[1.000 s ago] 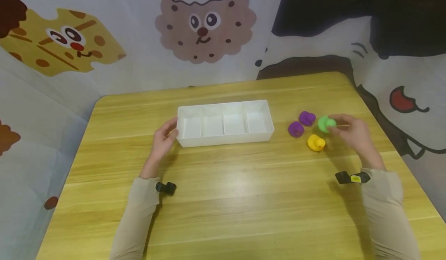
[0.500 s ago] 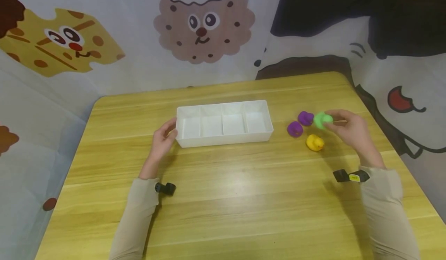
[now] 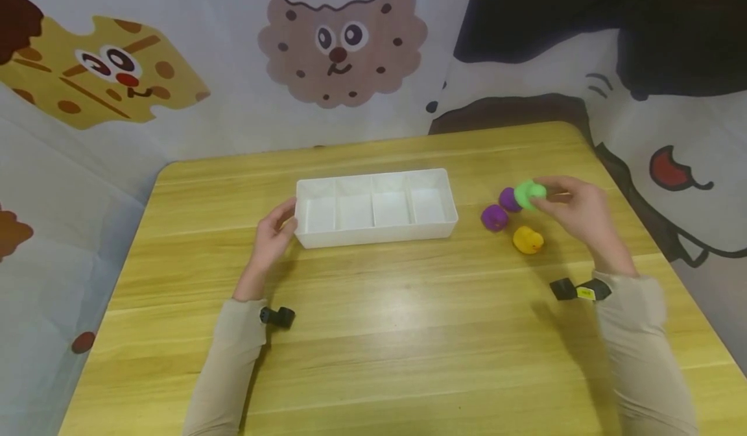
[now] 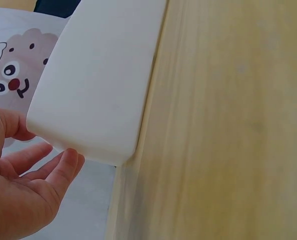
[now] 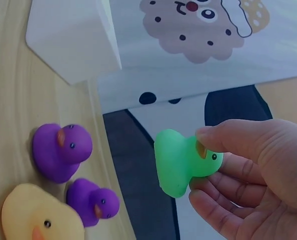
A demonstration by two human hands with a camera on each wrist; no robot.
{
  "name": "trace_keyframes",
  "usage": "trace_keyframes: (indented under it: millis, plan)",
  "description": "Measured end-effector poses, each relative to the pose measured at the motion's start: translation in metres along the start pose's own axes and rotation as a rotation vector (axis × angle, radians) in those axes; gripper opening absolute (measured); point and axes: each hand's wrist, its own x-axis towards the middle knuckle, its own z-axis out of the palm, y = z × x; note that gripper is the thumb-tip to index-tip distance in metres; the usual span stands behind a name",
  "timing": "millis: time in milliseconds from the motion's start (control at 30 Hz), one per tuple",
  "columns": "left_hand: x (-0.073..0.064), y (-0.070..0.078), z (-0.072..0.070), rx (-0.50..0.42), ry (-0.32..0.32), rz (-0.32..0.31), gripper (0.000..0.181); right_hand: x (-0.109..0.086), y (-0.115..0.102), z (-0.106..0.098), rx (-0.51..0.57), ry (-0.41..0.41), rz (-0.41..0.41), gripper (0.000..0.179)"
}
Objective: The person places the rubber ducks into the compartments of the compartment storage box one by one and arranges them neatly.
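Near the tabletop's [image 3: 373, 351] right edge, the right hand [image 3: 582, 210] pinches the green duck [image 5: 181, 160], raised; leftward lies the white tray [image 3: 376, 235], long axis roughly along the far edge, its left end held by the left hand [image 3: 271, 235].

The tray [image 3: 376, 236], in the middle of the head view, looks like smooth white plastic with a soft, low sheen. At the right of that frame, the green duck [image 3: 527, 194] appears rubbery and matt, as do the purple ducks [image 3: 494, 218] and the yellow duck [image 3: 528, 241]. The table [image 3: 373, 358] shows wood grain under a smooth, slightly glossy finish, with a blurred glare at lower centre. The backdrop [image 3: 233, 115] across the top is a matt, creased printed sheet, cloth or paper unclear. Matt cloth sleeves [image 3: 224, 364] fill the lower corners.
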Motion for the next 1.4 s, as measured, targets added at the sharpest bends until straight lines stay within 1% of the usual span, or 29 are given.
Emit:
trace_keyframes:
  millis: [167, 367, 467, 667, 833, 933, 967, 1067, 1167, 1233, 1300, 1400]
  plan:
    - [-0.001, 0.0, -0.001, 0.009, -0.011, 0.0, 0.041, 0.005, -0.01, 0.004, 0.012, -0.006, -0.028, 0.035]
    - [-0.002, -0.001, -0.001, 0.013, 0.006, -0.02, 0.042, 0.012, -0.02, 0.009, 0.03, -0.005, -0.103, 0.033]
    - [-0.002, -0.002, -0.001, 0.003, 0.012, -0.028, 0.042, 0.017, -0.026, 0.012, 0.038, -0.011, -0.121, 0.033]
    - [0.0, -0.004, -0.003, -0.003, -0.005, -0.019, 0.042, 0.024, -0.04, 0.019, 0.032, -0.037, -0.107, 0.034]
    - [0.002, -0.003, -0.002, 0.017, -0.001, -0.019, 0.042, 0.03, -0.053, 0.027, 0.07, -0.077, -0.095, 0.036]
    - [-0.001, 0.011, 0.0, 0.018, -0.009, -0.036, 0.042, 0.034, -0.06, 0.033, 0.094, -0.104, -0.084, 0.037]
    - [-0.001, 0.012, 0.0, 0.018, -0.011, -0.042, 0.042, 0.035, -0.063, 0.036, 0.1, -0.112, -0.082, 0.036]
    - [-0.004, 0.026, 0.002, 0.01, -0.02, -0.067, 0.043, 0.039, -0.069, 0.042, 0.107, -0.117, -0.098, 0.035]
    - [-0.005, 0.026, 0.002, 0.013, -0.018, -0.069, 0.043, 0.043, -0.075, 0.049, 0.096, -0.114, -0.159, 0.034]
    - [-0.006, 0.029, 0.003, 0.021, -0.017, -0.074, 0.043, 0.045, -0.079, 0.053, 0.09, -0.117, -0.2, 0.033]
    - [-0.006, 0.029, 0.002, 0.023, -0.017, -0.078, 0.043, 0.047, -0.083, 0.057, 0.091, -0.131, -0.236, 0.033]
    - [-0.006, 0.029, 0.002, 0.029, -0.016, -0.076, 0.043, 0.05, -0.09, 0.064, 0.107, -0.16, -0.266, 0.033]
